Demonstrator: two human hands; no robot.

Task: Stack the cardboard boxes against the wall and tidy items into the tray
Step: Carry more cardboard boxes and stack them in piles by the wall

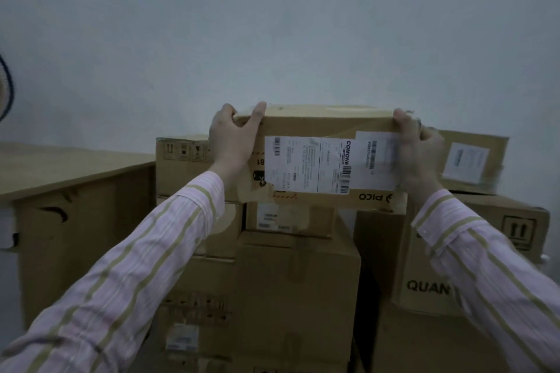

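- Cardboard box (309, 126): at the top of the pile, close in front of the wall (303, 39), long face toward the camera. White shipping labels cover the middle of that face. "PICO" is printed upside down along its lower edge.
- Left grip (233, 136): grasping the box's upper left corner. The thumb lies up over the top front edge and the fingers are curled round the left end.
- Right grip (421, 148): clenched on the box's upper right corner, fingers curled over the top edge. This hand is blurred, so finer detail cannot be read.
- Contact below: the box's lower edge sits level with the top of a small labelled box (291, 218). Whether it rests there or is held just clear cannot be told.
- Pile: a large plain box (297, 281) stands under the small one. A box marked "QUAN" (394, 251) stands to the right, partly behind the right sleeve (485, 266).
- Rear row: a box with handling symbols (181, 160) sits behind the left hand. A flat labelled box (472, 157) sits behind the right hand.
- Worktop (60, 166): wooden, at the left, beside the pile.
- Both sleeves are pink with tan stripes.
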